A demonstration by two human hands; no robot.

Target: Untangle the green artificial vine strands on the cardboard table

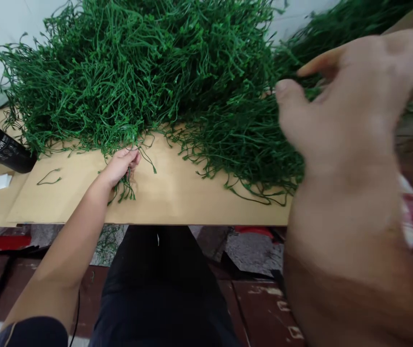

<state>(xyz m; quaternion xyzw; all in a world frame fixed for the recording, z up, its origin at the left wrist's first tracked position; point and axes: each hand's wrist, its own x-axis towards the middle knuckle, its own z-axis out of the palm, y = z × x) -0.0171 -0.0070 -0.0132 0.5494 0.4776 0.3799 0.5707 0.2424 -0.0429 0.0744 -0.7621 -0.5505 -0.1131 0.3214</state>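
Tuft (pixel 126 189) of green stems sits clenched in the left hand (pixel 121 164) at the heap's (pixel 137 72) 7 o'clock edge on the bench (pixel 192 193); right hand (pixel 347 111) (blurred, fingers spread) at 3 o'clock should probably tease strands singly.

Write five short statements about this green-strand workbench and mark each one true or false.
1. The left hand is closed on a small bunch of strands that rests on the tan board. True.
2. The big green pile lies on the floor. False: it sits on the tan board, spreading across its far side.
3. The right hand is raised close to the camera, thumb and forefinger apart. True.
4. A black cylinder lies at the board's right end. False: the black cylinder is at the left edge of the picture.
5. A loose strand lies alone on the board, left of the left hand. True.
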